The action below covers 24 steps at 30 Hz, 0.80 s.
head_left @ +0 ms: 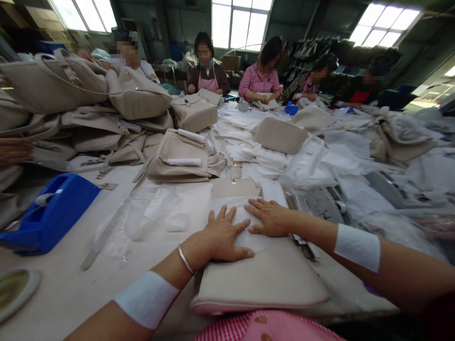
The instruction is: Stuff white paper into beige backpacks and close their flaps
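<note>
A beige handbag (259,279) lies flat in front of me at the table's near edge, its strap with a gold-coloured clasp pointing away. White tissue paper (227,202) covers its middle. My left hand (225,235) lies on the paper with its fingers spread. Beside it, my right hand (268,217) rests flat on the same paper, fingers apart. Neither hand grips anything. White patches are stuck on both forearms, and a silver bangle circles my left wrist. What lies under the paper is hidden.
Blue tape dispenser (53,213) at left, near a metal ruler-like strip (103,237). Beige bags (138,94) are piled at the back left; another bag (181,156) stands ahead. A grey dispenser (320,208) and plastic wrapping (384,237) lie right. Several co-workers sit across the table.
</note>
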Available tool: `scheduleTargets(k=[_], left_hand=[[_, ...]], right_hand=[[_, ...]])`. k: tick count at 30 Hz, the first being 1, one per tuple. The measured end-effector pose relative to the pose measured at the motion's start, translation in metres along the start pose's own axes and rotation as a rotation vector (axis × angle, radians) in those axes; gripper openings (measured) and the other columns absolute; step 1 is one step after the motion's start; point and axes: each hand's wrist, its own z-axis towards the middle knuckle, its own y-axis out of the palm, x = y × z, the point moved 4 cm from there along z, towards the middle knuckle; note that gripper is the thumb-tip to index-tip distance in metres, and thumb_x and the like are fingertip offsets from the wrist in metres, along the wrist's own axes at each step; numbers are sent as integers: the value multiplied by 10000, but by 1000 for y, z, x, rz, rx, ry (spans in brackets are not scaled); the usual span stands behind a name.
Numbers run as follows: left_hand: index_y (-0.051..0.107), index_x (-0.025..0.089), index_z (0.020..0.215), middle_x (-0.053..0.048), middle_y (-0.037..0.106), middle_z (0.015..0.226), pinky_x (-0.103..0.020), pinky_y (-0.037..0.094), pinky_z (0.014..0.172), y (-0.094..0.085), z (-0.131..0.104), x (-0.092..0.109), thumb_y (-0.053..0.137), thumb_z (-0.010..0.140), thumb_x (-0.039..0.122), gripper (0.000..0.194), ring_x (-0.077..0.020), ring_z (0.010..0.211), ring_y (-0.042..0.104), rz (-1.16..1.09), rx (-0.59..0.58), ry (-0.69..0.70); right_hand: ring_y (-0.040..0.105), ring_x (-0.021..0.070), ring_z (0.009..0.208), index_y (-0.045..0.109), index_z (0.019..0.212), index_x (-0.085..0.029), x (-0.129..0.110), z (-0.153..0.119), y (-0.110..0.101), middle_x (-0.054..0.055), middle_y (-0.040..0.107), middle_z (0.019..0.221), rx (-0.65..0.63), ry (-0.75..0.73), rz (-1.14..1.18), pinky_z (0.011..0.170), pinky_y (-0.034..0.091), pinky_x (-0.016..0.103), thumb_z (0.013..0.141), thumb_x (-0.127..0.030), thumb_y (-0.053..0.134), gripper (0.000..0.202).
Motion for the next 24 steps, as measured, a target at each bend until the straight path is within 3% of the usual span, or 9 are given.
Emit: scheduleTargets(k=[4, 6, 9, 15, 19, 22, 24], left_hand=[[221, 395, 1482, -128, 111, 1593, -749, 104, 1029, 0, 0, 0, 374, 640, 891, 989, -486, 1419, 46, -24, -7, -7], [236, 401, 1477, -123, 113, 1593, -750, 97, 1031, 0, 0, 0, 382, 635, 891, 985, -485, 1419, 46, -29, -2, -8], [230, 409, 1476, -131, 104, 1593, -752, 93, 1031, -1, 0, -1, 385, 626, 896, 992, -490, 1417, 50, -32, 9, -8], [217, 421, 1476, -129, 85, 1595, -758, 85, 1029, 0, 0, -2, 382, 617, 905, 999, -499, 1414, 33, -35, 15, -7], [233, 416, 1474, -135, 106, 1591, -768, 96, 1018, -1, 0, -1, 401, 616, 897, 998, -515, 1406, 42, -45, 20, -1], [255, 406, 1471, -132, 107, 1592, -767, 95, 1019, -2, 0, -1, 426, 614, 889, 999, -518, 1405, 47, -50, 12, -9], [261, 406, 1469, -124, 107, 1593, -762, 98, 1024, -2, 1, -1, 438, 613, 886, 998, -512, 1407, 55, -50, 2, -16]], right_hand=[[435, 369, 1303, 431, 1428, -178, 27, 21, -35, 189, 413, 1461, -120, 112, -72, 1033, 352, 527, 847, -722, 331, 802], [535, 341, 1213, 558, 1322, -169, 35, 42, -62, 186, 553, 1336, -71, 136, -88, 1004, 395, 463, 879, -656, 365, 685], [550, 313, 1199, 578, 1291, -146, 33, 83, -94, 181, 580, 1307, 83, 136, -67, 986, 414, 394, 917, -564, 388, 592], [596, 337, 1126, 607, 1221, -13, 13, 144, -93, 265, 585, 1257, 66, 232, -35, 918, 466, 382, 883, -490, 514, 592], [635, 300, 1041, 657, 1136, -19, 11, 145, -109, 241, 637, 1188, 111, 256, -26, 848, 492, 327, 805, -491, 618, 577], [668, 259, 871, 691, 1066, -40, 11, 131, -133, 192, 693, 1075, 127, 281, -11, 715, 506, 294, 744, -495, 674, 558], [662, 229, 792, 727, 976, -90, 2, 119, -144, 134, 724, 971, 151, 219, -13, 661, 488, 267, 712, -447, 710, 444]])
